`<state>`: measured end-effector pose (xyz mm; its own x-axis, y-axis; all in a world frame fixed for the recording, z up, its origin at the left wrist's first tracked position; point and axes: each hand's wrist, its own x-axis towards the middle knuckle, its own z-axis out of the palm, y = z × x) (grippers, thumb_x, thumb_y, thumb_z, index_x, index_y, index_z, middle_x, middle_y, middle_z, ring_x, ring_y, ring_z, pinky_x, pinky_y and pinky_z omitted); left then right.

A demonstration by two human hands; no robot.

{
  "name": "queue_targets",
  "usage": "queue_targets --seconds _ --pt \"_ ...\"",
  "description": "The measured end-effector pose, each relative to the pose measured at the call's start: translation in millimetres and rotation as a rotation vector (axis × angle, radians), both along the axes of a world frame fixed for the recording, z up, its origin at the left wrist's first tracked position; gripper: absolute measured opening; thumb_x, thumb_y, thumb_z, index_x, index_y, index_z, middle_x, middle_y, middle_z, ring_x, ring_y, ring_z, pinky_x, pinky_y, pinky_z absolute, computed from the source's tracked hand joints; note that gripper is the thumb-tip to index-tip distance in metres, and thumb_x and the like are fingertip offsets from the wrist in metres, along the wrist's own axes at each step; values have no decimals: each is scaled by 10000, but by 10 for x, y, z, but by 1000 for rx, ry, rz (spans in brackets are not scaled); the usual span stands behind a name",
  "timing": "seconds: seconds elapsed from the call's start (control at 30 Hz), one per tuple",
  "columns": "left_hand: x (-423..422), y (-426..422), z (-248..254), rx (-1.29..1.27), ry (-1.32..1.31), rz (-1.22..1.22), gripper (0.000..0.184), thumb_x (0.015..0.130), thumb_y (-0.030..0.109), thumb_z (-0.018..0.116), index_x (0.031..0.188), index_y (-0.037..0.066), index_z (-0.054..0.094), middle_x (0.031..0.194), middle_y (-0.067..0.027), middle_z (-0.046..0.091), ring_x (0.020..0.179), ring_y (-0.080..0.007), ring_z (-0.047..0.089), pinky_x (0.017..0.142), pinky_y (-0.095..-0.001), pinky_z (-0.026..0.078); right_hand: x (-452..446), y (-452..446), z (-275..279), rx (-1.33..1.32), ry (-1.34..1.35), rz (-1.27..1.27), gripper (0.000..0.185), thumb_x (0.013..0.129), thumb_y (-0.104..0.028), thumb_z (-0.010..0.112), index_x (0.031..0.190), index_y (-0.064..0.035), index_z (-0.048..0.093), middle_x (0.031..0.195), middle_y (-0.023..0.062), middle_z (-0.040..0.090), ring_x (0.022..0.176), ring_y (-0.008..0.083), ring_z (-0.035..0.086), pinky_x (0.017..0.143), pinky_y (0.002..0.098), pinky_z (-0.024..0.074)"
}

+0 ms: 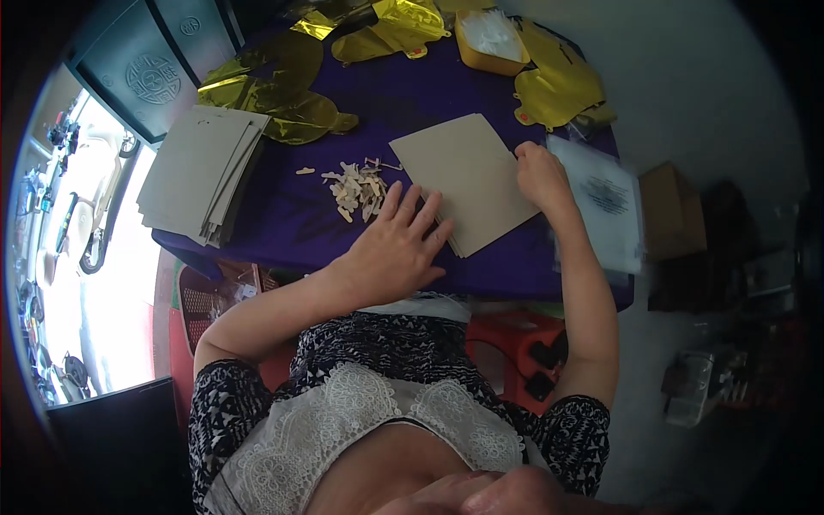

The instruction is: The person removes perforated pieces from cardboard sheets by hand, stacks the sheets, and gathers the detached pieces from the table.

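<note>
Cardboard stacks (476, 172), two, and two hands (390, 249)

You're touching the grey cardboard stack (472, 176) at opposite edges, left hand (396, 245) splayed, right hand (542, 178) curled.

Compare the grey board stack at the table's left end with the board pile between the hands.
The left stack looks thicker, while the centre pile looks thin. Sheets in the left stack are fanned unevenly; those in the centre pile lie nearly flush. No hand is at the left stack, whereas the right hand is at the centre pile's edge. Both are flat, greyish boards on the purple cloth.
</note>
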<state>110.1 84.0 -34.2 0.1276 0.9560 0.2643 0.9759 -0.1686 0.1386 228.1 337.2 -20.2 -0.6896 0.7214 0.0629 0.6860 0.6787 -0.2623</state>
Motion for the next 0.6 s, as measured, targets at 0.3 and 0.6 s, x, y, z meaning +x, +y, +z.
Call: queue_targets --seconds 0.3,0.6 --pt "49 -62 -141 -16 -39 6 757 811 457 692 1357 -21 476 1423 -327 366 1354 -508 304 1102 -647 227 -191 157 57 -172 -130 -102 362 876 -257 545 985 63 675 1012 277 670 991 413 648 889 451 497" --pt "54 -95 -180 20 -74 13 765 818 479 675 1367 -15 475 1422 -331 371 1356 -518 298 1103 -643 228 -148 302 38 -500 103 -61 291 862 -258 627 841 30 665 774 91 648 703 156 597 656 313 476"
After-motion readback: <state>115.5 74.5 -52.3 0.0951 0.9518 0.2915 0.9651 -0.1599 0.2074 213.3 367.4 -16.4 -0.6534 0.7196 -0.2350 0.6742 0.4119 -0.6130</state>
